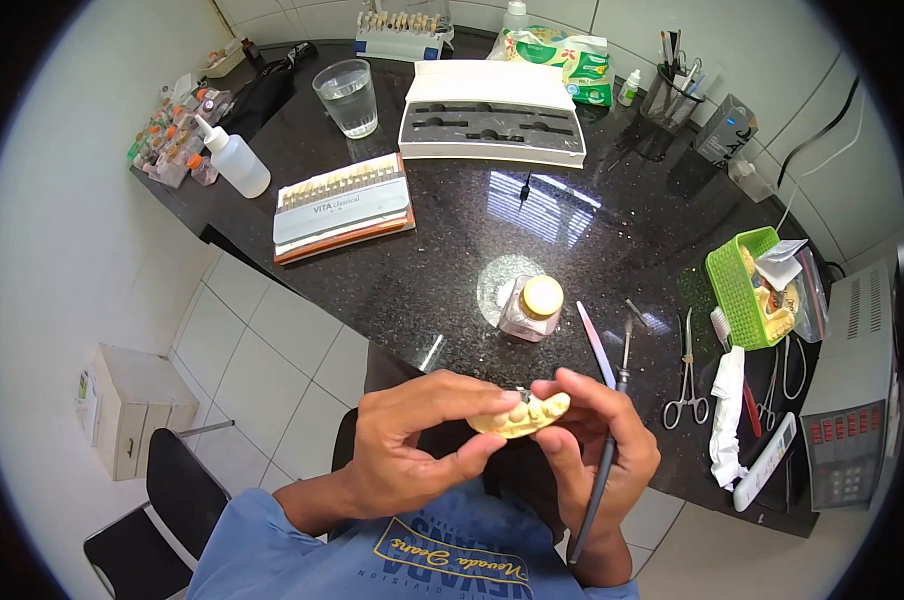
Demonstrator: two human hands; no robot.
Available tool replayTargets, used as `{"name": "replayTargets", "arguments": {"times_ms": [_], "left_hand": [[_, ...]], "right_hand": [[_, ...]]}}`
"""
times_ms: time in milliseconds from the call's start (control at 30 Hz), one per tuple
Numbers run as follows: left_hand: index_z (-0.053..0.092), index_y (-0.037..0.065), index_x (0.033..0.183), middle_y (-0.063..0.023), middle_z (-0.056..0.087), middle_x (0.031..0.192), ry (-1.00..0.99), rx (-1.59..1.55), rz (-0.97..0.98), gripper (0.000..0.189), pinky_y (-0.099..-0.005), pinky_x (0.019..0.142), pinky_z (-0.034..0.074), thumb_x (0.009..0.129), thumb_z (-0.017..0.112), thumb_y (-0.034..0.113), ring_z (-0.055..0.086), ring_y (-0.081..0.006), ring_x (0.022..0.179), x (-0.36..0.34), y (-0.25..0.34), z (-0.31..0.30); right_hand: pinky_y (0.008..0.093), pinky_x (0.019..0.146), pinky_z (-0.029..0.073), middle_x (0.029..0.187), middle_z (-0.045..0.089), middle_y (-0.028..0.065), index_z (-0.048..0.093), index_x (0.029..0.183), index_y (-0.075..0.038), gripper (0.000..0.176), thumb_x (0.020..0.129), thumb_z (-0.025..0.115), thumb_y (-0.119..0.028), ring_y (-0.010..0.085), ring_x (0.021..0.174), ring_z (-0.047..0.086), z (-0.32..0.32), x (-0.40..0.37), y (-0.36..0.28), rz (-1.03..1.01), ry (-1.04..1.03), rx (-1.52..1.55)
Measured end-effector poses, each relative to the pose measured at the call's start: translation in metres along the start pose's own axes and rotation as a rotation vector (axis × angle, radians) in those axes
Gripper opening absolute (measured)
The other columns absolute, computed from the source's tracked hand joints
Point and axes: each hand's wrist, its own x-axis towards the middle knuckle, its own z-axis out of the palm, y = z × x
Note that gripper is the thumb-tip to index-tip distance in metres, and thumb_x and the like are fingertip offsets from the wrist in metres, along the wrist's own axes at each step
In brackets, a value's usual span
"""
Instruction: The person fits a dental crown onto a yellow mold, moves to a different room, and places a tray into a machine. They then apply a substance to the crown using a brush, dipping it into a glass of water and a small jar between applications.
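Note:
A yellowish dental cast [520, 420] with several teeth is held up close to my body. My left hand [422, 430] pinches its left end between thumb and fingers. At the cast's right end, the thumb and index finger of my right hand [607, 440] touch it. My right hand also holds a slim dark-handled tool [597, 495], its thin metal end pointing away from me over the counter. A small grey metallic piece [522, 395] shows at the top of the cast, beside my left fingertips. Just beyond my hands stands a glass jar with a yellow lid [543, 297].
On the dark counter [452, 240] are a shade guide [342, 210], an open white case [492, 140], a glass of water [347, 100] and a spray bottle [237, 160]. At right lie a pink-and-white file [594, 340], scissor-handled forceps [687, 385] and a green basket [737, 300] of casts.

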Motion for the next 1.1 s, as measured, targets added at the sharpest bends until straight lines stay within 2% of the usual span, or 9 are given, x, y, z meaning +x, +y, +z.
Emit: {"name": "replayTargets", "arguments": {"times_ms": [67,133,233,467,533,967,1033,1100], "left_hand": [[0.069,-0.003,0.110,-0.0146,0.071,0.105,0.006,-0.010,-0.003,0.030,-0.0296,0.082,0.056,0.080,0.075,0.000,0.069,-0.0195,0.095,0.001,0.004,0.005],[0.066,-0.006,0.109,-0.0186,0.067,0.107,-0.033,-0.129,-0.136,0.027,-0.0312,0.087,0.053,0.082,0.071,-0.002,0.067,-0.0217,0.098,0.003,0.008,0.007],[0.066,-0.005,0.107,-0.0168,0.064,0.109,0.020,-0.303,-0.244,0.023,-0.0306,0.090,0.053,0.085,0.069,-0.002,0.066,-0.0200,0.100,0.005,0.008,0.013],[0.065,-0.005,0.102,-0.0148,0.061,0.107,-0.029,-0.277,-0.248,0.015,-0.0297,0.089,0.054,0.087,0.066,-0.002,0.065,-0.0182,0.101,0.009,0.005,0.020],[0.068,-0.003,0.097,-0.0115,0.065,0.104,0.038,-0.291,-0.233,0.013,-0.0248,0.080,0.058,0.085,0.071,0.002,0.067,-0.0135,0.094,0.009,0.004,0.024],[0.067,-0.003,0.095,-0.0119,0.066,0.101,0.088,-0.296,-0.177,0.012,-0.0234,0.077,0.059,0.084,0.071,0.000,0.068,-0.0144,0.091,0.006,0.006,0.025],[0.065,-0.005,0.099,-0.0162,0.063,0.105,0.028,-0.266,-0.165,0.014,-0.0275,0.083,0.058,0.085,0.068,-0.003,0.067,-0.0183,0.096,0.006,0.007,0.022],[0.065,-0.005,0.099,-0.0165,0.063,0.105,0.030,-0.251,-0.159,0.014,-0.0274,0.083,0.058,0.085,0.068,-0.003,0.067,-0.0185,0.095,0.006,0.007,0.021]], "right_hand": [[0.0292,0.079,0.060,0.100,0.070,0.0184,0.062,0.115,0.007,0.032,0.085,0.072,0.002,0.0220,0.093,0.071,-0.003,-0.002,-0.002,0.055,-0.027,0.021],[0.0301,0.082,0.059,0.099,0.070,0.0183,0.061,0.113,0.007,0.029,0.086,0.071,0.003,0.0226,0.094,0.071,-0.005,-0.003,-0.002,0.120,-0.002,0.164],[0.0304,0.084,0.059,0.101,0.069,0.0184,0.061,0.112,0.007,0.029,0.086,0.072,0.002,0.0220,0.095,0.070,-0.006,-0.008,-0.003,0.139,0.008,0.173],[0.0315,0.085,0.058,0.104,0.068,0.0182,0.061,0.112,0.006,0.030,0.085,0.072,0.001,0.0216,0.097,0.069,-0.009,-0.015,-0.002,0.158,0.052,0.164],[0.0316,0.086,0.058,0.104,0.068,0.0183,0.061,0.112,0.006,0.030,0.085,0.072,0.001,0.0217,0.097,0.069,-0.010,-0.016,-0.002,0.161,0.047,0.156],[0.0323,0.084,0.059,0.102,0.068,0.0199,0.059,0.113,0.007,0.030,0.087,0.071,0.000,0.0226,0.097,0.069,-0.010,-0.016,-0.003,0.165,0.049,0.216],[0.0326,0.083,0.059,0.102,0.068,0.0200,0.059,0.113,0.007,0.030,0.087,0.071,0.000,0.0227,0.097,0.069,-0.010,-0.016,-0.002,0.157,0.047,0.215],[0.0329,0.082,0.060,0.102,0.068,0.0201,0.059,0.113,0.007,0.030,0.087,0.071,-0.001,0.0228,0.096,0.069,-0.010,-0.016,-0.002,0.150,0.044,0.214]]}}
